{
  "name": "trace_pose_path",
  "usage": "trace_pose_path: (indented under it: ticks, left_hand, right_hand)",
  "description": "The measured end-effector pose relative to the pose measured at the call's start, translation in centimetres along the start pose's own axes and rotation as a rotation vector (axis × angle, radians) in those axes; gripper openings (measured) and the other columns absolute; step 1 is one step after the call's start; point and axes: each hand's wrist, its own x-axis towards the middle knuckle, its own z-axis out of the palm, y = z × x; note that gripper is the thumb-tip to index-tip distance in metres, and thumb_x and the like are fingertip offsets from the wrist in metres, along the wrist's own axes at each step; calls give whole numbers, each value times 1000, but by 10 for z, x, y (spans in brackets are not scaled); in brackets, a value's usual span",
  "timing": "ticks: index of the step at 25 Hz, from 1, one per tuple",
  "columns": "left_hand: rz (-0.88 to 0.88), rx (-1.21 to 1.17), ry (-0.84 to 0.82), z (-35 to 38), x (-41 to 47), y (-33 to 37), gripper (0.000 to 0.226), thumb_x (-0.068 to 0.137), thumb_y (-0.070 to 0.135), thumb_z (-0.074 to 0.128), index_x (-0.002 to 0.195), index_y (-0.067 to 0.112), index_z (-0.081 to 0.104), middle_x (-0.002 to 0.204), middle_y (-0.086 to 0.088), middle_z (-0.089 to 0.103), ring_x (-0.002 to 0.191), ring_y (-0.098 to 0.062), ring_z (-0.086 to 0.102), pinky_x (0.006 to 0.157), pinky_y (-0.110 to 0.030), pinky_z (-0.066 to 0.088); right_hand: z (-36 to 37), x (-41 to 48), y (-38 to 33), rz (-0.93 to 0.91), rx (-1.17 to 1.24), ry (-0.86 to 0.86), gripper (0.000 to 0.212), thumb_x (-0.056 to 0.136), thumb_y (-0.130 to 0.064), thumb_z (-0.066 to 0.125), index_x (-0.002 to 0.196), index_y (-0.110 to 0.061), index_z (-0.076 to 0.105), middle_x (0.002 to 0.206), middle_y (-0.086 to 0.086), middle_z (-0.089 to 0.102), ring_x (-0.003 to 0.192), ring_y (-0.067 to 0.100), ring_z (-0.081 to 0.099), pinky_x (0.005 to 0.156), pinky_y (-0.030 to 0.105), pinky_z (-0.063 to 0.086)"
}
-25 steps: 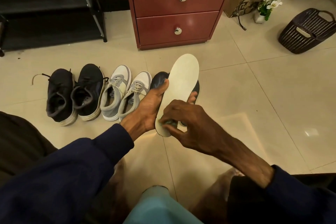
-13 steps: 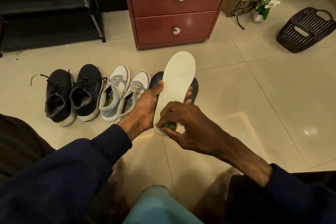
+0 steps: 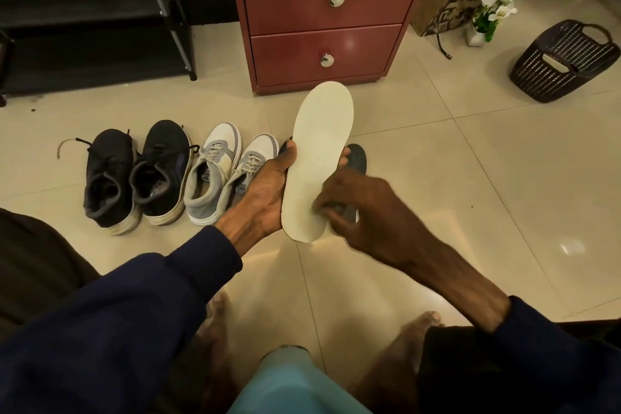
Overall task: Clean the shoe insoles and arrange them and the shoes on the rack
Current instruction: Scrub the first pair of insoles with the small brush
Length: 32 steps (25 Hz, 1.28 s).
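At 6 o'clock, lowest in view, is a pale teal rounded object [image 3: 292,380]; what it is cannot be told. Just above centre, the left hand [image 3: 265,198] grips a cream foam insole [image 3: 319,158] along its long edge, thumb on the near face and fingertips wrapped round the far side. The insole is held off the beige tiled floor [image 3: 470,195] with its toe pointing to 12 o'clock. The right hand [image 3: 366,211] is at the heel end, its fingers curled on a small dark object [image 3: 332,208] and pressing it to the insole. Blur hides whether this is a cloth or a brush.

A dark grey insole [image 3: 358,158] shows behind the cream one at 1 o'clock. Whether it lies on the floor or rests under the left fingers is unclear.

At 9 o'clock four shoes stand side by side on the floor: a pair of black lace-up trainers [image 3: 134,178] and, just beside them, a pair of grey and white sneakers [image 3: 228,171].

Farther off, a red-brown two-drawer cabinet [image 3: 329,16] is at 12 o'clock. The black metal shoe rack [image 3: 161,10] is at 10 o'clock, well apart from the shoes.

As a judgement, the task is in its early cleaning stage. One insole is being wiped, the dark one seems to wait its turn, and the insides of the shoes are too dim to tell what they hold. Nothing has been arranged yet: all four shoes and both insoles remain to go on the rack.
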Motion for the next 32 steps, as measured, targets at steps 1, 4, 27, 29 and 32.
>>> trace_pose_path:
  ticks: [1, 4, 27, 29, 32]
  left_hand:
    - [-5, 41, 34, 1, -1, -1, 53, 107, 45, 39, 143, 9, 55, 127, -15, 70, 104, -31, 73, 86, -46, 62]
    - [-7, 125, 95, 3, -1, -7, 41, 107, 38, 45, 132, 13, 66, 125, -14, 72, 102, -31, 72, 94, -47, 58]
    - [-232, 264, -194, 10, -12, -20, 58, 109, 45, 33, 150, 7, 48, 139, -24, 59, 107, -38, 60, 86, -47, 50]
    - [-252, 261, -196, 7, -10, -19, 57, 109, 46, 34, 148, 8, 51, 138, -24, 59, 107, -38, 60, 87, -47, 50]
    - [-249, 257, -194, 7, -9, -21, 57, 109, 46, 35, 145, 7, 55, 138, -25, 58, 107, -40, 58, 86, -46, 49]
  right_hand:
    - [-5, 2, 9, 57, -44, 83, 15, 83, -4, 75, 97, -8, 73, 99, 5, 68, 92, 20, 63, 81, 38, 55]
    - [-9, 7, 23, 166, -147, 235, 10, 84, -2, 71, 93, -7, 72, 94, 4, 65, 86, 21, 60, 73, 42, 52]
    - [-52, 15, 75, 382, -127, 536, 12, 82, -5, 73, 93, -12, 75, 92, 1, 70, 81, 12, 64, 73, 37, 57]
    - [-49, 16, 65, 366, -51, 497, 12, 83, -6, 74, 94, -11, 76, 93, 1, 70, 82, 10, 64, 73, 30, 58]
    - [-42, 18, 50, 224, -57, 328, 14, 82, -4, 74, 95, -10, 76, 95, 2, 70, 85, 12, 64, 74, 25, 56]
